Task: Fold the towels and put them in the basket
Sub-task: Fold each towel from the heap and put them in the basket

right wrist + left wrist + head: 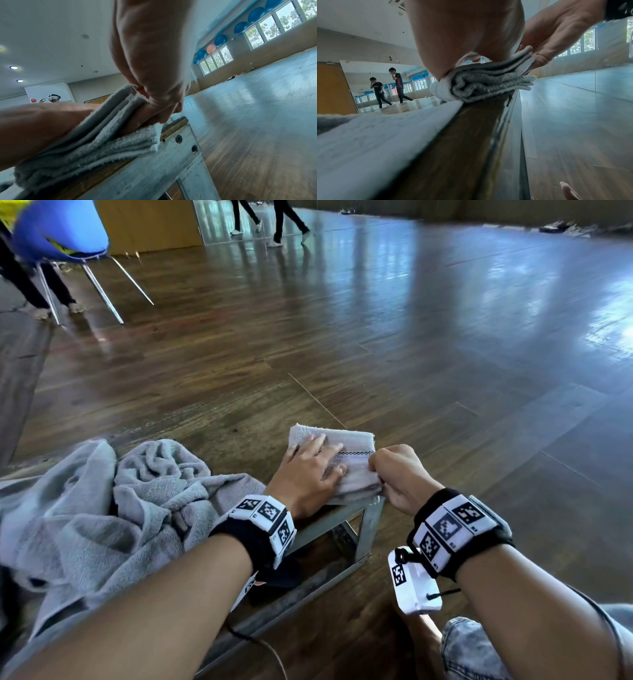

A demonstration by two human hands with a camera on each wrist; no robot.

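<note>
two towels point(334, 460) point(120, 501), perhaps more

Pale grey-white folded towel point(346, 463), and there's a thin black-and-white checked stripe running across it. Beside it, a crumpled towel heap point(120, 501) in soft plain grey. The surface point(329, 522) shows a worn whitish-grey metal frame with a brown wood top. Black wrist bands point(260, 529) carry white tiles printed with black square codes. Dark brown plank floor point(411, 354), glossy with bluish-white glare. Blue chair point(58, 231) on silver legs.

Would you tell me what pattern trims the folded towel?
A black-and-white checked strip on the folded towel, clearest in the head view.
</note>
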